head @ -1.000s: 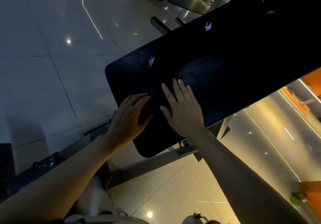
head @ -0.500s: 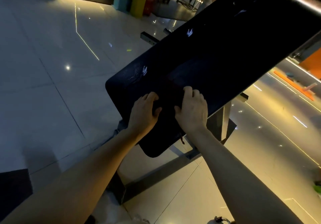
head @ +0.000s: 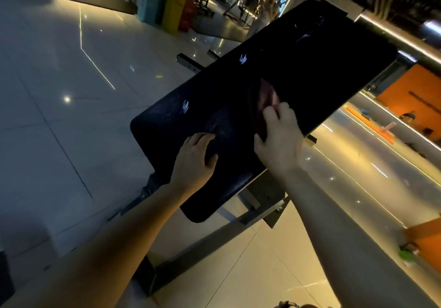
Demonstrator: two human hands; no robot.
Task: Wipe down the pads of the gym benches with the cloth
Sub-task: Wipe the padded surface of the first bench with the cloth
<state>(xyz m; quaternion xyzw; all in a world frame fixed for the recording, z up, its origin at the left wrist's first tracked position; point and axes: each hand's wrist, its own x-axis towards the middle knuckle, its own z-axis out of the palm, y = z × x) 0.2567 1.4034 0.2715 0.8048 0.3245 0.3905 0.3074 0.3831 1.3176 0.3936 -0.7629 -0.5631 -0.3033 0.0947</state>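
the black bench pad runs slanting from near left to far right on a grey metal frame over a glossy tiled floor. the left hand rests on the pad's near end, fingers bent, its grip holding nothing. the right hand has its grip pinched round a dark reddish cloth, which lies bunched on the pad's middle, just beyond the knuckles. a yellow pillar stands far off.
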